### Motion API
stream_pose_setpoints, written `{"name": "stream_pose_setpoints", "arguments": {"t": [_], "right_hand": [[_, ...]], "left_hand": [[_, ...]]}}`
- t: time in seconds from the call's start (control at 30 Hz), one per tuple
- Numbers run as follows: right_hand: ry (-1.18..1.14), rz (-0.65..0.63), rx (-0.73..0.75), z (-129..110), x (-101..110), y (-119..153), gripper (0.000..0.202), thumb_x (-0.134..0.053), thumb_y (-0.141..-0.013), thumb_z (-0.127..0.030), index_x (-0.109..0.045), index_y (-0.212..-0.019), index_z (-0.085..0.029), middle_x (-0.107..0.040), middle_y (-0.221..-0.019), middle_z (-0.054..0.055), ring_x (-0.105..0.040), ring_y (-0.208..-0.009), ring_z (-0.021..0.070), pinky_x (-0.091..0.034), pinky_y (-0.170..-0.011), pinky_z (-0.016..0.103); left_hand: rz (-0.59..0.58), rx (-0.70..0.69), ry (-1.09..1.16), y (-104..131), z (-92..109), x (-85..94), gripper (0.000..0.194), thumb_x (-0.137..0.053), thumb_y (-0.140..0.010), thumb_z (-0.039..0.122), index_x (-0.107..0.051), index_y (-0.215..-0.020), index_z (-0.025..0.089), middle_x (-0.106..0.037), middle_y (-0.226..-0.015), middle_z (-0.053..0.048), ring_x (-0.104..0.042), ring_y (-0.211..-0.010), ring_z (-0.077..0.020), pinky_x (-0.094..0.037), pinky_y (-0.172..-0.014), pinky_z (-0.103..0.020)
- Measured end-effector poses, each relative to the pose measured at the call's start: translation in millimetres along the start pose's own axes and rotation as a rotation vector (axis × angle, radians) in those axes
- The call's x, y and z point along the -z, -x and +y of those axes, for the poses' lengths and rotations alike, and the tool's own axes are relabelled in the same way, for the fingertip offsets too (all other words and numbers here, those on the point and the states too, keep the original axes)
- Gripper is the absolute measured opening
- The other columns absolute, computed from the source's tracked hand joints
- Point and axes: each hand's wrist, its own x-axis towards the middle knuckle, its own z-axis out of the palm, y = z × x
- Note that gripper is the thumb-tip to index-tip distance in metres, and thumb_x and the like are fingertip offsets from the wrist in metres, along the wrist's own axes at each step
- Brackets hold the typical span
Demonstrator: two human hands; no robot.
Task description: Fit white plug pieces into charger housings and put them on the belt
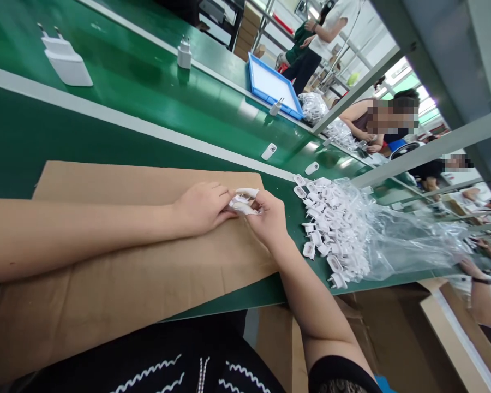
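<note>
Over the cardboard sheet [139, 267], my left hand [202, 207] and my right hand [270, 218] meet fingertip to fingertip. Between them is a small white charger plug [236, 201], mostly hidden by the fingers, so its exact side and parts cannot be made out. Both hands are closed around it. White coverings wrap the thumb and forefinger of my right hand. Just right of that hand lies a heap of white charger plugs [331, 218], spilling from a clear plastic bag [409, 240] on the green table.
Beyond a pale rail, a green conveyor belt [143, 82] carries spaced white plugs, including a large-looking one [69, 63] at left. A blue-rimmed tray [276, 87] stands across it. Metal frame bars slant overhead at right. Open cardboard boxes [380, 322] sit below the table edge; co-workers are nearby.
</note>
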Motion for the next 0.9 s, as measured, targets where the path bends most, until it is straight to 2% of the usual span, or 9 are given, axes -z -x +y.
{"name": "stream_pose_setpoints", "arguments": {"t": [0.1,0.17,0.27,0.33,0.47,0.6,0.7,0.8,0.9], "right_hand": [[-0.257,0.02,-0.209,5.9,-9.3,5.6,0.047,-0.076,-0.076,-0.029,-0.068,-0.122,-0.024,-0.055,-0.068,-0.005,-0.045,-0.057,0.0122,-0.045,-0.059,0.027],[-0.474,0.05,-0.347,12.4,-9.8,3.6,0.067,-0.078,-0.075,-0.036,-0.056,-0.137,-0.027,-0.064,-0.085,-0.002,-0.046,-0.057,0.0107,-0.047,-0.056,0.027],[-0.724,0.141,-0.508,24.9,-3.5,-3.2,0.071,-0.076,-0.073,-0.036,-0.048,-0.138,-0.027,-0.064,-0.118,0.006,-0.056,-0.067,0.0105,-0.053,-0.061,0.028],[-0.745,0.116,-0.571,32.6,0.1,-5.7,0.073,-0.076,-0.067,-0.026,-0.046,-0.134,-0.027,-0.06,-0.124,0.008,-0.061,-0.076,0.0132,-0.056,-0.066,0.03],[-0.577,0.006,-0.506,39.0,-3.3,-2.9,0.071,-0.066,-0.062,-0.009,-0.042,-0.128,-0.024,-0.053,-0.121,0.01,-0.063,-0.093,0.0183,-0.059,-0.083,0.038],[-0.414,-0.049,-0.324,34.4,-6.6,3.3,0.05,-0.067,-0.075,-0.015,-0.043,-0.118,-0.025,-0.042,-0.128,0.011,-0.059,-0.112,0.0194,-0.055,-0.1,0.043],[-0.17,-0.177,-0.29,29.2,-1.1,8.0,0.043,-0.071,-0.078,-0.019,-0.051,-0.116,-0.024,-0.04,-0.128,0.012,-0.054,-0.121,0.0255,-0.05,-0.107,0.051],[-0.013,-0.221,-0.249,27.5,3.7,10.3,0.047,-0.065,-0.076,-0.006,-0.058,-0.119,-0.023,-0.041,-0.126,0.012,-0.053,-0.123,0.0277,-0.043,-0.112,0.056],[-0.201,-0.156,-0.262,30.8,3.5,6.5,0.05,-0.06,-0.074,-0.003,-0.059,-0.121,-0.023,-0.044,-0.127,0.01,-0.064,-0.103,0.0176,-0.054,-0.1,0.043]], "left_hand": [[-0.077,0.119,0.282,-4.9,-3.0,4.2,0.03,-0.057,-0.093,0.046,-0.067,-0.095,0.018,-0.07,-0.088,-0.008,-0.063,-0.078,-0.023,-0.047,-0.068,-0.034],[-0.077,0.216,0.417,-13.3,-10.0,8.2,0.032,-0.064,-0.087,0.048,-0.069,-0.102,0.02,-0.071,-0.09,-0.005,-0.064,-0.076,-0.0211,-0.047,-0.066,-0.032],[0.048,0.385,0.394,-37.4,-32.6,17.4,0.04,-0.072,-0.08,0.048,-0.071,-0.108,0.021,-0.073,-0.094,-0.004,-0.064,-0.08,-0.0215,-0.046,-0.07,-0.031],[0.154,0.504,0.278,-59.5,-56.4,25.2,0.042,-0.076,-0.076,0.048,-0.071,-0.107,0.02,-0.072,-0.093,-0.005,-0.063,-0.081,-0.0223,-0.044,-0.072,-0.033],[0.313,0.647,0.103,-99.2,-113.1,40.4,0.045,-0.078,-0.074,0.045,-0.068,-0.109,0.019,-0.069,-0.097,-0.005,-0.06,-0.091,-0.0235,-0.04,-0.077,-0.034],[0.259,0.725,0.085,-111.8,-147.5,50.3,0.073,-0.073,-0.068,0.07,-0.059,-0.114,0.015,-0.06,-0.096,0.0,-0.048,-0.103,-0.0212,-0.032,-0.082,-0.033],[0.376,0.694,0.023,-109.5,-141.6,50.0,0.094,-0.063,-0.065,0.088,-0.052,-0.124,0.015,-0.054,-0.103,-0.001,-0.035,-0.118,-0.0263,-0.027,-0.088,-0.037],[0.527,0.422,-0.092,-116.1,-116.3,37.2,0.083,-0.054,-0.082,0.08,-0.046,-0.138,0.018,-0.053,-0.128,-0.006,-0.027,-0.132,-0.0306,-0.024,-0.099,-0.044],[0.374,0.287,-0.095,-139.5,-92.2,13.4,0.078,-0.064,-0.084,0.064,-0.047,-0.143,0.016,-0.047,-0.149,-0.014,-0.036,-0.136,-0.0351,-0.027,-0.108,-0.046]]}}
